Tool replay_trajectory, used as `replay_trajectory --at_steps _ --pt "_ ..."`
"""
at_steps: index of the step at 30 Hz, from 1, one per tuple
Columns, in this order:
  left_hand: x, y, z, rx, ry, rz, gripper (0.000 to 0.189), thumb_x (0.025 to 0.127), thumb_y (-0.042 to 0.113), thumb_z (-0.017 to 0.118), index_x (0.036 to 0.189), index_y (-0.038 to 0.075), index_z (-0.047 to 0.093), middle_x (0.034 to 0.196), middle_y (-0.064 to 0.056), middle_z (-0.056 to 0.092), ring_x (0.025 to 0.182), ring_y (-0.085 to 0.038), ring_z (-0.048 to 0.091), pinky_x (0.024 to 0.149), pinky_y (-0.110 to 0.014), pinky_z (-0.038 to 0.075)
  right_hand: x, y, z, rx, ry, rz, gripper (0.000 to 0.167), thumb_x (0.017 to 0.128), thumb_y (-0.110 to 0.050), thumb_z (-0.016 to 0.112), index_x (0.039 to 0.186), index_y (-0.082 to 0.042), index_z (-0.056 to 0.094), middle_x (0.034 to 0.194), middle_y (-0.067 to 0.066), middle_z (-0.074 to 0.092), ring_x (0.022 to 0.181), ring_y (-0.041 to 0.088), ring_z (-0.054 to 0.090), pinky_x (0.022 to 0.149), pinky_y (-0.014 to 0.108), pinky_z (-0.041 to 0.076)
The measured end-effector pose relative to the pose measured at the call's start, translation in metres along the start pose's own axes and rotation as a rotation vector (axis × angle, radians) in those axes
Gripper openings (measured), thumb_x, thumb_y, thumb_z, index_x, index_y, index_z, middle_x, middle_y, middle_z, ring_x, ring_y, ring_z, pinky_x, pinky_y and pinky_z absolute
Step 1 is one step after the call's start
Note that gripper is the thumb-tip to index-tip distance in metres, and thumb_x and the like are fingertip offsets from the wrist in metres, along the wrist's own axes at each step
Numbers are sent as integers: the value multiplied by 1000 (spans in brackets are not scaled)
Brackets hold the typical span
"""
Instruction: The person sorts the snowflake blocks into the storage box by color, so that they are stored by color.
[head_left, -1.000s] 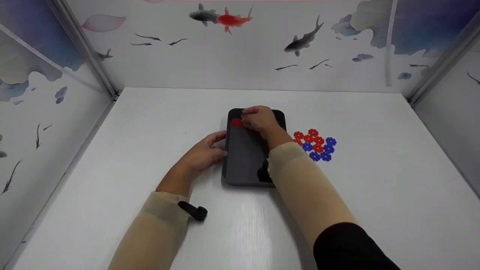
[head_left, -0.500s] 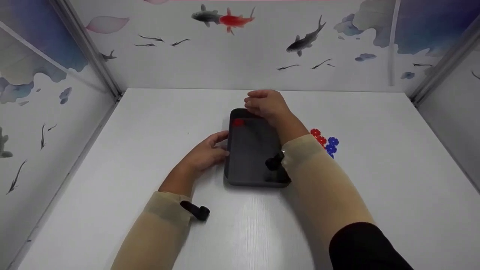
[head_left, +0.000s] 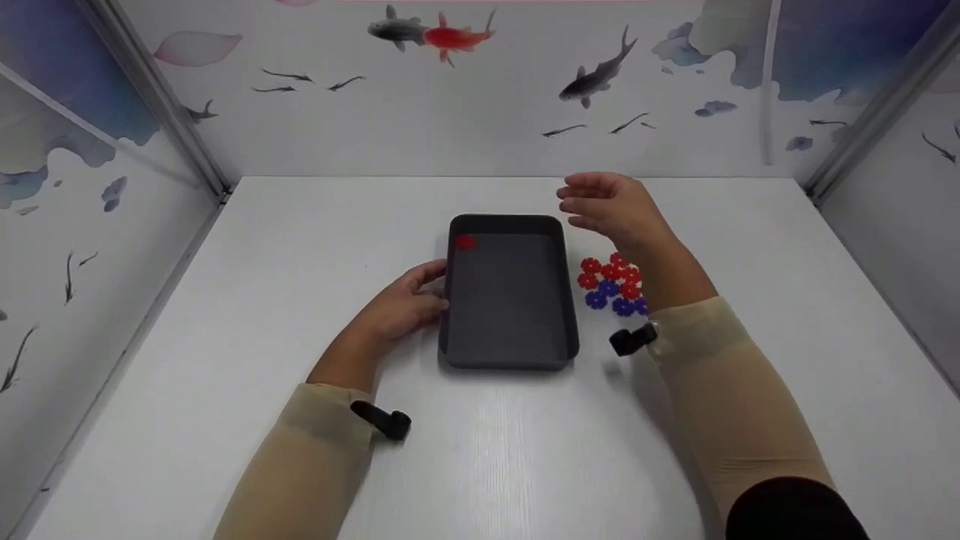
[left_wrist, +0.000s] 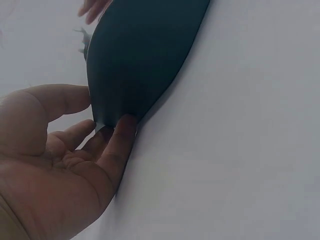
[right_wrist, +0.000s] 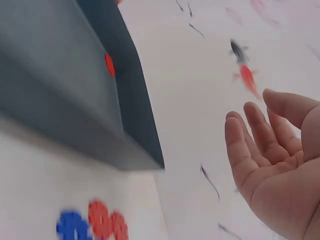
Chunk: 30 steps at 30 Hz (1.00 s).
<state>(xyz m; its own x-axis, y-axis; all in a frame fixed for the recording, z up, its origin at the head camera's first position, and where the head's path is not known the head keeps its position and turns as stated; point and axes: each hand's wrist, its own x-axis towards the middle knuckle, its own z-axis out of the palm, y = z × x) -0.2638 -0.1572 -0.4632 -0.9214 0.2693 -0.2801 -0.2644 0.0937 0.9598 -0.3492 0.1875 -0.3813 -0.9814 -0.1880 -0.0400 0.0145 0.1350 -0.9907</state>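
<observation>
A dark grey rectangular tray (head_left: 510,300) lies on the white table with one red flower-shaped plastic piece (head_left: 465,242) in its far left corner. My left hand (head_left: 397,311) touches the outside of the tray's left wall with its fingertips and thumb; the left wrist view shows these fingers (left_wrist: 120,145) against the wall. Above the table, beyond the tray's far right corner, hovers my right hand (head_left: 611,206). Its fingers are loosely extended and hold nothing, as the right wrist view also shows. Right of the tray lie several red flower-shaped pieces (head_left: 590,266) and blue ones (head_left: 596,300), partly hidden by my right forearm.
A white back wall (head_left: 465,135) printed with fish stands behind the table. Side panels (head_left: 90,247) with metal corner posts (head_left: 176,112) close off the left and right. Each wrist carries a small black camera (head_left: 386,420).
My right hand has left the red piece in the tray's far left corner, risen past the far rim and moved right. The left hand keeps its place at the tray's side.
</observation>
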Motion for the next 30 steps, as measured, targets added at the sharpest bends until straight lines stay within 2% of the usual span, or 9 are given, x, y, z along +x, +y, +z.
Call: replay_trajectory --at_steps 8,11,15,19,22,26,30 --pt "-2 1 -1 0 2 -3 74 97 1 64 165 21 41 172 4 39 141 -22 58 116 -42 50 -22 25 -60 -185 124 56 47 101 -40 74 144 -24 65 133 0 68 128 21 66 104 25 58" --pt "-2 2 0 0 6 -8 74 97 1 64 165 22 42 171 4 39 140 -22 59 115 -41 51 -24 35 -74 -220 164 91 48 100 -44 74 144 -26 65 132 -2 68 130 23 65 110 30 55" --pt "-2 2 1 -6 1 -5 74 97 1 64 165 21 42 172 4 39 139 -23 59 115 -41 51 -23 49 -82 -246 170 125 49 100 -47 73 144 -27 65 136 -1 67 131 22 62 118 41 50" --pt "-2 1 0 -22 -1 -2 75 97 1 64 165 21 41 172 4 37 140 -22 59 116 -42 50 -16 61 -83 -306 135 146 56 99 -48 73 148 -24 62 143 4 65 132 21 61 121 45 47" --pt "-2 0 -1 -19 -1 -3 75 97 2 65 165 22 41 172 5 37 142 -21 59 118 -42 49 -11 69 -85 -366 106 173 57 100 -45 74 149 -20 61 147 7 63 137 26 58 122 48 46" --pt "-1 -1 -1 -6 0 -2 74 97 3 66 164 22 42 172 5 38 143 -20 58 119 -43 49 -7 76 -88 -451 45 220 53 100 -40 75 148 -22 62 151 9 62 142 31 54 124 53 43" --pt "0 -1 -2 -7 -6 2 74 97 3 66 165 21 42 172 4 38 144 -22 57 119 -43 48 -5 80 -91 -483 -23 261 51 100 -34 76 147 -24 61 151 8 60 144 34 53 125 58 40"
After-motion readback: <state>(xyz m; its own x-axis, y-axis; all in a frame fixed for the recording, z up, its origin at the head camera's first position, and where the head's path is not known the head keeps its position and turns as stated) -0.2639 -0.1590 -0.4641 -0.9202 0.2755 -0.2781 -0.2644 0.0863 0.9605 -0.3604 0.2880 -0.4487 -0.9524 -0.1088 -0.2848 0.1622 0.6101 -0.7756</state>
